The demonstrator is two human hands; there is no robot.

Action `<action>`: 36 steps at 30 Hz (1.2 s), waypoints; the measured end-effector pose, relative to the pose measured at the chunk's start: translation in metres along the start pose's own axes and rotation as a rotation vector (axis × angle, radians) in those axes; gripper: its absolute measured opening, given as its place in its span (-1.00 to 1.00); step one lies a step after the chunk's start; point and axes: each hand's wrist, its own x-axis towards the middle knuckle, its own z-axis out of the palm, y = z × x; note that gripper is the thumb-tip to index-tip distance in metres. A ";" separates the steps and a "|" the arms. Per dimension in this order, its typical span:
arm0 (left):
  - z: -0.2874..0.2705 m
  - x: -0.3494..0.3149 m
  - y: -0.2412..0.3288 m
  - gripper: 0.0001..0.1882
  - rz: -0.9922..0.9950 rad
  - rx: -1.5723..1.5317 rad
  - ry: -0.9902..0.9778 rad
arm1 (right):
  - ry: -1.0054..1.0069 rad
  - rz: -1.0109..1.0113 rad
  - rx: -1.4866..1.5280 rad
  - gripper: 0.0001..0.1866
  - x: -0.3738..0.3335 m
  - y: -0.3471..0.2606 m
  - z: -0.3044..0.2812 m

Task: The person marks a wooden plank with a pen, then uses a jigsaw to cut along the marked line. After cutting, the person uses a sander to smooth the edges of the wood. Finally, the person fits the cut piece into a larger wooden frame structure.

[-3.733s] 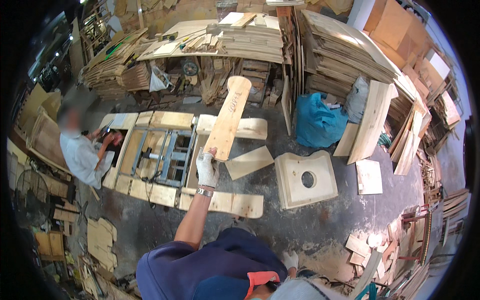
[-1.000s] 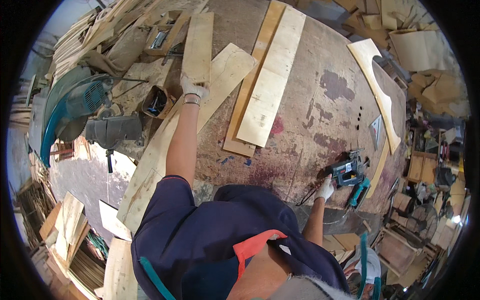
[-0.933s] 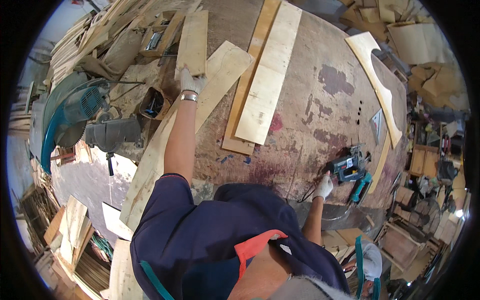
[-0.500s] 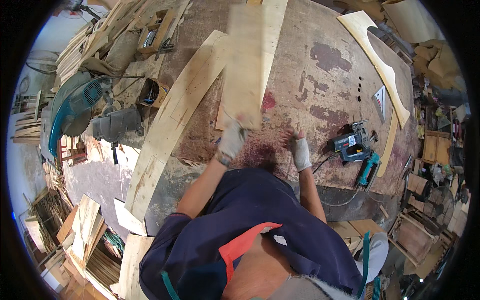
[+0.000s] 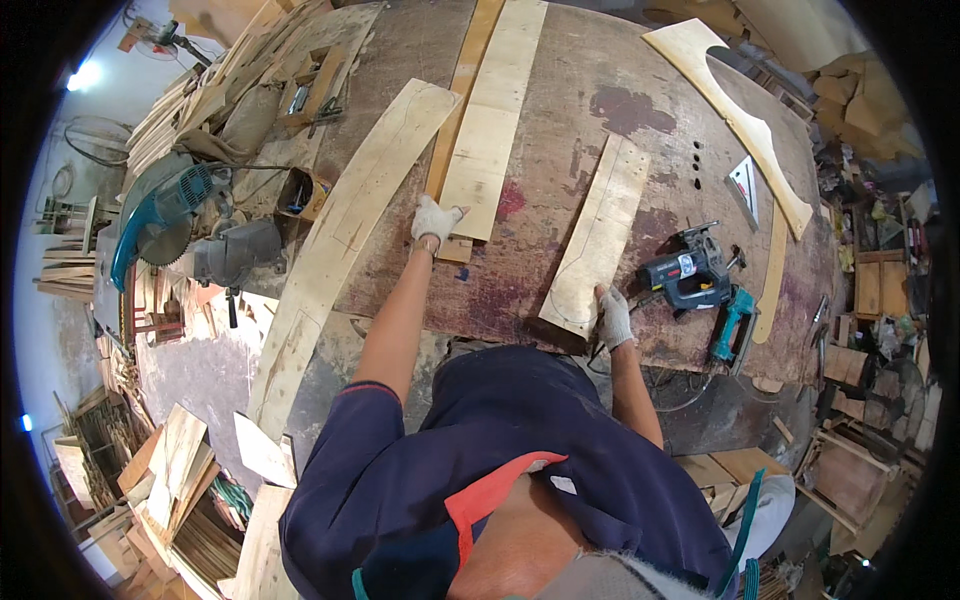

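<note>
My left hand [image 5: 436, 221], in a white glove with bare fingertips, lies at the near ends of two long boards. Its thumb stretches apart from the fingers towards the pale board [image 5: 493, 120]; the fingers rest by the narrow orange-brown strip [image 5: 468, 75]. A short block end [image 5: 455, 249] sticks out beneath. My gloved right hand [image 5: 614, 318] grips the near right corner of a short pale plank [image 5: 600, 235], its thumb along the edge. A pencilled curve runs over this plank, which lies slanted with its near end at the bench edge.
Right of the plank lie a jigsaw [image 5: 688, 275], a teal power tool [image 5: 735, 325], a set square [image 5: 744, 190] and a curved cut panel [image 5: 735, 105]. A long marked board [image 5: 345, 235] crosses the left side. Beyond stands a teal circular saw [image 5: 165, 220].
The short plank, blurred in my left hand before, now lies further right under my right hand. My left hand has moved forward and left to the long boards.
</note>
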 end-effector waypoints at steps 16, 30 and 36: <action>-0.027 -0.231 -0.098 -0.48 0.660 0.237 0.280 | 0.182 -0.214 -0.152 -0.55 -0.016 -0.013 -0.058; 0.057 -0.323 -0.318 -0.29 -0.758 -1.251 0.366 | 0.200 -0.431 -0.502 -0.73 -0.009 -0.101 -0.002; 0.073 -0.309 -0.263 -0.62 -0.527 -1.318 0.225 | 0.370 -0.487 -0.574 -0.64 0.004 -0.032 0.027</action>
